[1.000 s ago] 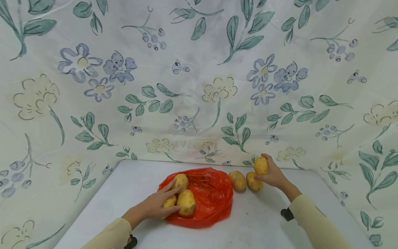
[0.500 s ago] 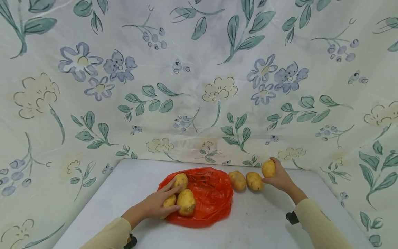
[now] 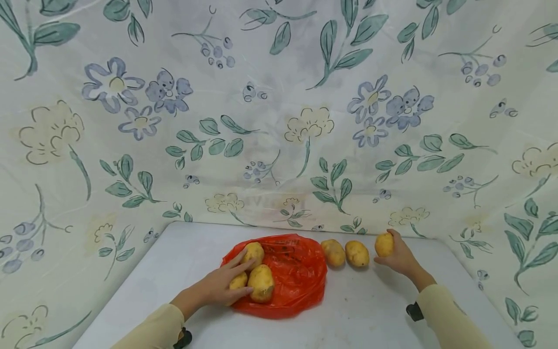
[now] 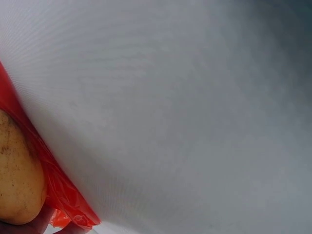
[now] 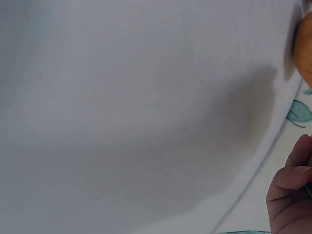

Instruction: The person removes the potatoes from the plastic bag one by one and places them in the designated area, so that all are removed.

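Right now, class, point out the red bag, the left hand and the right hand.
Red bag (image 3: 298,286), head view: its creased plastic.
Left hand (image 3: 220,286), head view: its back.
Right hand (image 3: 398,257), head view: its thumb side.

We saw mostly white tabletop (image 4: 170,126), marked with faint fine lines. Across it ran the slanting edge of a red plastic bag (image 4: 53,175), glossy and creased. Just inside that edge we noted one potato (image 4: 17,175), yellow-brown with darker smudges, only partly in sight. By the potato's end we made out a little of the left hand (image 4: 31,226), in shadow. Well away from the bag's edge, the tabletop dimmed to a bluish blur.
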Demonstrator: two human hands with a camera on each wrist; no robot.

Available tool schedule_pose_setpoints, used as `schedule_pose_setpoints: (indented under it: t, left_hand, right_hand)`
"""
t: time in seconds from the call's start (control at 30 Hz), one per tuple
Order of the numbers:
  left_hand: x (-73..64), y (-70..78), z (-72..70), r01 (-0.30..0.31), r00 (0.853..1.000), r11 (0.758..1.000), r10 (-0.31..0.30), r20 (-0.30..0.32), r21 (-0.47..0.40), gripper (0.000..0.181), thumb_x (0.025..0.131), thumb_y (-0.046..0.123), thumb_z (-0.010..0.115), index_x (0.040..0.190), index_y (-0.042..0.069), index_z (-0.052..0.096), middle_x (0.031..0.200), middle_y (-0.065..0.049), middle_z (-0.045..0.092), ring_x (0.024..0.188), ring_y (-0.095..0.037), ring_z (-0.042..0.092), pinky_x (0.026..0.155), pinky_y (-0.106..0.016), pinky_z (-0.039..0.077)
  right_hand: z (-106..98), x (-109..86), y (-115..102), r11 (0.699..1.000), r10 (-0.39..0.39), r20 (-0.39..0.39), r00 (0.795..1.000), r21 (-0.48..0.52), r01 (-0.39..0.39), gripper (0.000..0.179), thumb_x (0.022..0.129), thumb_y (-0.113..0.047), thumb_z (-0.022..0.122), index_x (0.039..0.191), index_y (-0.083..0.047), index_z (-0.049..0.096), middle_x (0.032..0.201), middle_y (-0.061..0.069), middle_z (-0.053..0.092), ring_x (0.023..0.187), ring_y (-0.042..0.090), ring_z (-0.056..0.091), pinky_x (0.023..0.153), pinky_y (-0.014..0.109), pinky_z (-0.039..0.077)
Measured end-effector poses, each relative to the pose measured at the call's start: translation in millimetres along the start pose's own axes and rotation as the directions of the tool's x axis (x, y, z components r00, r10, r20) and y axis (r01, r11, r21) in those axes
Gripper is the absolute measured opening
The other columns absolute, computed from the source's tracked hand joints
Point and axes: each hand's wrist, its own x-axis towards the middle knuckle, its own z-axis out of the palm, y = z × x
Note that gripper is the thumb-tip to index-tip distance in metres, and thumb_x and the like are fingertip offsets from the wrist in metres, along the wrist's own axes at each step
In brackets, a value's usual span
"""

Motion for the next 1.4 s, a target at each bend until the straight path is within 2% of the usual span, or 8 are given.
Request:
schedule_pose_setpoints:
  t: [0.53,0.77,1.0,1.4]
  left_hand:
    - [-0.1,3.1,-1.5,0.01,1.0,1.0,-0.01,0.012,-0.006,0.077,0.089,0.062,0.06,0.154,0.034,0.033,0.167,-0.009,0.013,0.139,-0.049,0.038,0.102,-0.071,0.038]
    - [-0.2,2.3,0.4,0.007,1.0,1.0,-0.007,0.012,-0.006,0.077,0.088,0.062,0.06,0.155,0.034,0.033,0.167,-0.01,0.014,0.138,-0.048,0.04,0.102,-0.07,0.039]
    - [0.3,1.2,1.4,0.003,1.0,1.0,-0.003,0.014,-0.005,0.078,0.089,0.063,0.059,0.155,0.034,0.031,0.167,-0.009,0.013,0.138,-0.048,0.041,0.102,-0.07,0.04]
    - [-0.5,0.8,-0.2,0.012,1.0,1.0,-0.012,0.005,0.001,0.076,0.089,0.063,0.059,0.154,0.035,0.033,0.167,-0.007,0.012,0.139,-0.049,0.039,0.103,-0.071,0.038]
  right_hand:
    - [7,-3.5,18,0.995,0.09,0.052,0.995,-0.04,-0.088,0.102,0.078,-0.028,0.079,0.151,0.004,0.015,0.131,0.037,0.044,0.11,0.046,0.052,0.093,0.06,0.047]
    - [12,-4.1,23,0.988,0.141,0.066,0.988,-0.066,-0.137,0.103,0.075,-0.035,0.08,0.152,-0.003,0.018,0.127,0.036,0.032,0.111,0.049,0.046,0.092,0.065,0.047]
    - [18,-4.3,26,0.987,0.141,0.072,0.987,-0.083,-0.135,0.105,0.073,-0.037,0.081,0.151,-0.001,0.021,0.126,0.033,0.038,0.109,0.043,0.047,0.09,0.06,0.048]
    - [17,-2.1,20,0.99,0.129,0.111,0.985,-0.067,-0.122,0.106,0.077,-0.036,0.08,0.152,0.003,0.018,0.136,0.036,0.04,0.118,0.047,0.048,0.101,0.064,0.042]
